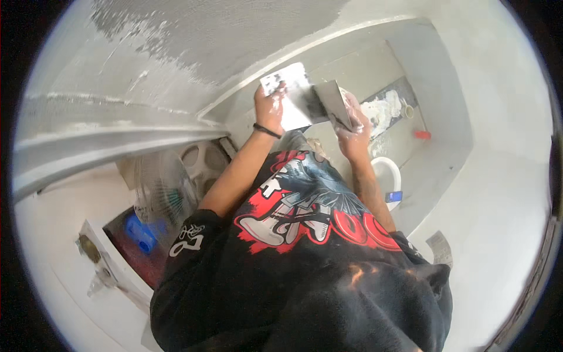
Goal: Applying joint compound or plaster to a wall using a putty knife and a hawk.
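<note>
My left hand (269, 110) is closed round the edge of a wide metal plastering blade (297, 108), which is smeared with white plaster at its far end. Close to its right edge, my right hand (355, 134) grips a smaller metal trowel (333, 101) tilted toward the blade. White plaster coats the fingers of my right hand. Whether the two tools touch is hard to make out. Both are held up in front of my body, above the floor. A dark band circles my left wrist.
Damp grey plaster (234, 35) covers part of the wall ahead. On the floor to the right lies white plaster (381, 114) on a dark board (404, 88), near a red object (422, 135) and a white rounded rim (396, 169). Clear plastic (164, 182) and a blue object (139, 234) are at left.
</note>
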`<state>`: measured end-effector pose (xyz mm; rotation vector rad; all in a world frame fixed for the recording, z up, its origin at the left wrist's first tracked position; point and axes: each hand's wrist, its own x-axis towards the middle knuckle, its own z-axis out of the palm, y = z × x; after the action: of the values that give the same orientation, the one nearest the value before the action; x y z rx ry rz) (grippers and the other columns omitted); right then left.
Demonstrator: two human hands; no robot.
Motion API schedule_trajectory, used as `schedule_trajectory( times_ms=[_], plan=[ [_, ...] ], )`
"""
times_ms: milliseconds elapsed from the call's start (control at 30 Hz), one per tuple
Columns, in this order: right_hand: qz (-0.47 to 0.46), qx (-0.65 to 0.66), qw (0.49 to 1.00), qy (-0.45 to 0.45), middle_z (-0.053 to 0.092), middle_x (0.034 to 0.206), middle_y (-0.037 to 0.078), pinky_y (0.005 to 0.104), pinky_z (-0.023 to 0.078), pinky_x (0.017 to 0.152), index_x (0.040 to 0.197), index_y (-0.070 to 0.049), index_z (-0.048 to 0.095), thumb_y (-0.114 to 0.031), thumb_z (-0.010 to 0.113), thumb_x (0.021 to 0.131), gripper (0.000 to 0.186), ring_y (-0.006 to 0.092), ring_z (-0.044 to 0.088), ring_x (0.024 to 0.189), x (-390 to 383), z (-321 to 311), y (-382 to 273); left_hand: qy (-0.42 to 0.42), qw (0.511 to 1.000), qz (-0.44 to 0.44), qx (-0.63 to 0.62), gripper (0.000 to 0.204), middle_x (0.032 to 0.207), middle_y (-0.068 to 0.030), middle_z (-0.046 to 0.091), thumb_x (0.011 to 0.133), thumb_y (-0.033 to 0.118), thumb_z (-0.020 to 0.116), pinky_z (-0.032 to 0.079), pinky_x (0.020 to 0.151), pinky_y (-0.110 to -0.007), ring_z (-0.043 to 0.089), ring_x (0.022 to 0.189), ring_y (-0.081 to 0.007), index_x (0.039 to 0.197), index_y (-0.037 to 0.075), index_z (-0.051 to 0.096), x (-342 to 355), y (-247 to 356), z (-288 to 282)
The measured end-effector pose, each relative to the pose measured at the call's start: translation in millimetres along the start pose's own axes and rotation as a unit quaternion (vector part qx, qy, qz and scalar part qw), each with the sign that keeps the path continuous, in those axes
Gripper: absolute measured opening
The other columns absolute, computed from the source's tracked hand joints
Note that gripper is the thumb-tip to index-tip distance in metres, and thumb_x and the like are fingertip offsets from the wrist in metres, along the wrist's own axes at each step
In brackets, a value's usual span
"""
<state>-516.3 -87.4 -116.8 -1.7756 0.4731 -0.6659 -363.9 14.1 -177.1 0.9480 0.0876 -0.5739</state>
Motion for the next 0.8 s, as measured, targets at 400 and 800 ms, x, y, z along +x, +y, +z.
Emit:
schedule_trajectory(
  times_ms=[400, 800],
  plan=[
    [-0.078, -0.238, 0.964, -0.092, 0.049, 0.116, 0.021, 0.0380, 0.039, 0.093, 0.121, -0.007, 0.054, 0.017, 0.043, 0.051, 0.075, 0.0363, 0.047, 0.111, -2, -5, 1, -0.044, 0.991, -0.089, 0.091, 0.013, 0.084, -0.0038, 0.060, 0.081, -0.001, 0.051, 0.046, 0.067, -0.023, 0.056, 0.074, -0.0107, 0.092, 0.001, 0.058, 3, -22, 37],
    [0.213, -0.190, 0.958, -0.021, 0.054, 0.107, 0.024, 0.0376, 0.042, 0.088, 0.110, -0.001, 0.056, 0.007, 0.048, 0.063, 0.048, 0.0356, 0.051, 0.104, -57, -52, 155, -0.297, 0.941, -0.134, 0.089, 0.029, 0.106, -0.0092, 0.058, 0.083, 0.003, 0.051, 0.046, 0.087, -0.033, 0.056, 0.098, -0.0179, 0.112, 0.000, 0.050, 17, -24, 36]
  ],
)
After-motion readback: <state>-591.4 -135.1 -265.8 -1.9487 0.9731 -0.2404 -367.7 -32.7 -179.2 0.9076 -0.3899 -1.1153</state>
